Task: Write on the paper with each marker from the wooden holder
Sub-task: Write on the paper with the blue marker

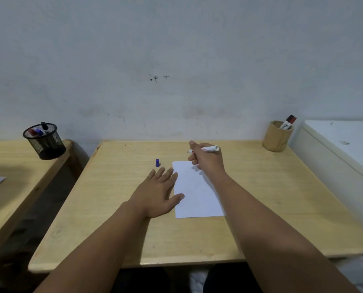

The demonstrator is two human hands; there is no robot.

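my left hand [157,192]: flat on the table [112,218], fingers spread and holding nothing, thumb touching the paper's edge.
paper [195,197]: thin, light sheet that will slide, so i think my palm must pin it.
cap [157,163]: blue, standing just beyond my left fingertips.
my right hand [206,160]: clenched around the marker [210,149], tip uncovered and above the table past the paper's far edge; light, stiff, smooth barrel, best held near the tip.
wooden holder [277,136]: far right corner, one marker inside.

Your left hand [158,193] and right hand [207,158] are bare, both forearms uncovered to the frame's lower edge, with no sleeves, rings, watch or gloves visible on either.
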